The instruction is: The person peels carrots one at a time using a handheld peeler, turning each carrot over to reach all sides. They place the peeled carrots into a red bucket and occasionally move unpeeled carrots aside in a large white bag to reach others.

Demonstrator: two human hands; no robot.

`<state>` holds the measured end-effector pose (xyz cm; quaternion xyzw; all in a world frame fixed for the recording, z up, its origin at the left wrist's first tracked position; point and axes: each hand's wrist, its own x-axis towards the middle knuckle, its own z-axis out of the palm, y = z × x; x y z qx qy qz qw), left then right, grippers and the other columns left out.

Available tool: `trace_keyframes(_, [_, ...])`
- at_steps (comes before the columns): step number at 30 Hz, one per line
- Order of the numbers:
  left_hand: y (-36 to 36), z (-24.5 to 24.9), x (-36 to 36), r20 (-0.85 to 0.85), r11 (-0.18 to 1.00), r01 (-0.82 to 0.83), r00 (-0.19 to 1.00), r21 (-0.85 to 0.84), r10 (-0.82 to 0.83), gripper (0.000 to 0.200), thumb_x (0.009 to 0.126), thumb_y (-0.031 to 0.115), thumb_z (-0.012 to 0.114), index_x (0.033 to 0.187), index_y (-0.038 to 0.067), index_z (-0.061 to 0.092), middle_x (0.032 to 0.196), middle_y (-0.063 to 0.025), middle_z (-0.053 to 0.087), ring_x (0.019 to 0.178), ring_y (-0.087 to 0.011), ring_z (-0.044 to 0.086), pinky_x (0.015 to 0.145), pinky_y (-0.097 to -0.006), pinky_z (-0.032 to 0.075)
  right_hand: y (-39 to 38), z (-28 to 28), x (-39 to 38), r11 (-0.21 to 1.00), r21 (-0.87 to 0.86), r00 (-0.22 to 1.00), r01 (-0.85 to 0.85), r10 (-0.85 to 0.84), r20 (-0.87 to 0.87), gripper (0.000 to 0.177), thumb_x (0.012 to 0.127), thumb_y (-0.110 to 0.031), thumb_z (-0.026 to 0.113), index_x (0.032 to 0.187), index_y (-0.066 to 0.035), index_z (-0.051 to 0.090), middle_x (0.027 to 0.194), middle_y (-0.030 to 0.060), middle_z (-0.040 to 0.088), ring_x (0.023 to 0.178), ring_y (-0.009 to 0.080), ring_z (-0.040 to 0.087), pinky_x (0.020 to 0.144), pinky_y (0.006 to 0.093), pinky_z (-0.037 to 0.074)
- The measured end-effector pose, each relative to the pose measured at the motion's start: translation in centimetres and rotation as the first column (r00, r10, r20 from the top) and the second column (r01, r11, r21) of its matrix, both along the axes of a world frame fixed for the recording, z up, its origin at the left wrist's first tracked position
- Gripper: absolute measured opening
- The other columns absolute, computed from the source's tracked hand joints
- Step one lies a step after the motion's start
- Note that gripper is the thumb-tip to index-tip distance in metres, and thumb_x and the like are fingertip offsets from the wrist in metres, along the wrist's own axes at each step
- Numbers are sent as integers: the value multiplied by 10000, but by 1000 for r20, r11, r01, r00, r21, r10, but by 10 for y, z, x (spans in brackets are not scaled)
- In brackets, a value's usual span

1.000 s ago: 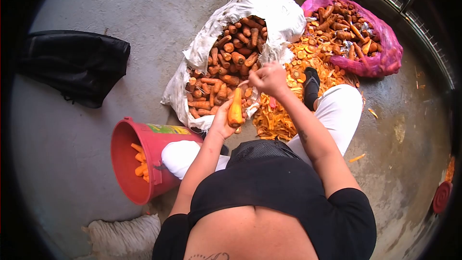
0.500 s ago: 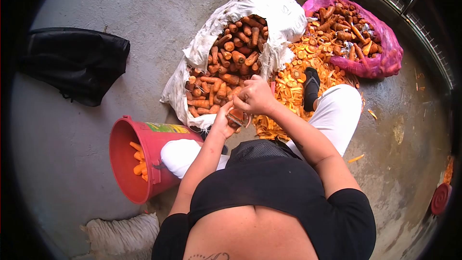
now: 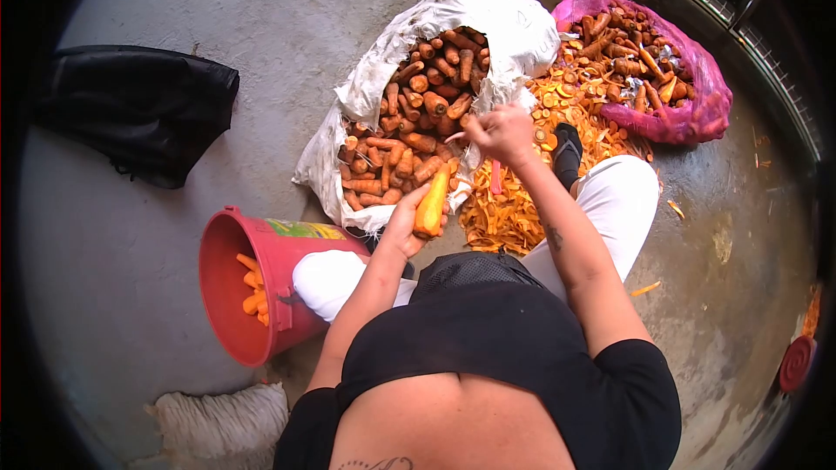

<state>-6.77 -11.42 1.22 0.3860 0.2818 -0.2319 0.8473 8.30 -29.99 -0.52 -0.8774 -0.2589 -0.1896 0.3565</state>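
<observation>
My left hand is wrapped around a carrot, which shows bright orange-yellow peeled skin and points up and away from me. Above it and to the right, my right hand is closed on what looks like a peeler, partly hidden by the fingers and blurred. The peeler is apart from the carrot. Just beyond both hands, a white sack lies open, full of unpeeled carrots. Orange peelings are heaped below my right hand.
A red bucket holding peeled carrots lies tipped beside my left knee. A pink mesh sack of carrots is at the upper right. Black cloth lies on the left floor. Among the peelings stands a pinkish-red strip.
My right hand has moved up and right, away from the left hand. The carrot in my left hand now shows its peeled side, where before it was mostly covered.
</observation>
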Motion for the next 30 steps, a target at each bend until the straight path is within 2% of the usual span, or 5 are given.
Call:
trace_keyframes(3, [13,-18,4,-5,986,14,1000,-167,-15,329,965,344,416,1087,65,540,872,-97,610,725,-205,617,535,-358,524,18,19,-35,982,92,987,-163,163,3,321,760,-294,602,469,-161,625,436,19,491,458,192,477,553,335,400])
trace_keyframes(7, [4,-5,7,-26,994,-86,996,-62,84,280,947,286,453,1059,61,576,924,-73,643,797,-214,641,706,-365,548,35,20,-58,935,141,946,-324,319,57,291,715,-272,612,450,-150,604,452,27,515,486,195,507,555,342,376])
trace_keyframes(23, [-13,-2,4,-83,963,-264,962,-55,259,282,932,271,532,1098,44,548,945,-92,644,838,-230,645,709,-408,564,31,18,-55,916,98,918,-388,374,134,315,745,-236,612,443,-148,588,468,-17,548,485,167,464,575,317,371])
trace_keyframes(26, [-4,-4,3,81,997,7,997,77,-14,293,933,274,538,1100,33,536,895,-106,638,766,-228,651,647,-367,573,23,6,-33,968,47,969,-248,248,6,329,777,-270,589,470,-158,631,458,-4,542,483,166,486,593,316,399])
trace_keyframes(30, [-8,0,-5,37,1000,-22,999,19,22,320,944,271,524,1139,17,511,870,-141,627,762,-236,653,644,-366,577,-9,-8,6,989,-86,988,118,-126,-89,437,835,-373,513,500,-137,665,441,30,553,476,203,558,632,345,461])
